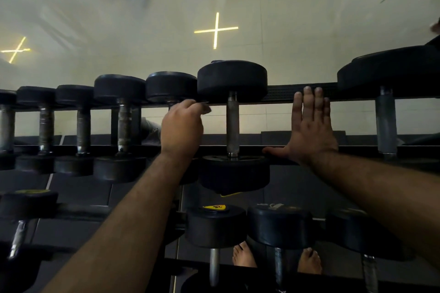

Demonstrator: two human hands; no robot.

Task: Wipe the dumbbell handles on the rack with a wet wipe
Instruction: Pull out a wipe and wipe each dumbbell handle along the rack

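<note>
Two-tier dumbbell rack (307, 102), glossy pale floor (297, 19) (yellow crosses)

yellow badge (215, 207) on lower-rack dumbbell (215, 226): a number, too blurred to read
other text: none legible

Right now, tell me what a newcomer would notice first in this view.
Two bare arms reach to the top rack: the left hand curls over a dumbbell handle mid-row, the right hand lies flat and open in an empty slot. Between them stands a big dumbbell with a bare steel handle. A glowing cross reflects above.
</note>
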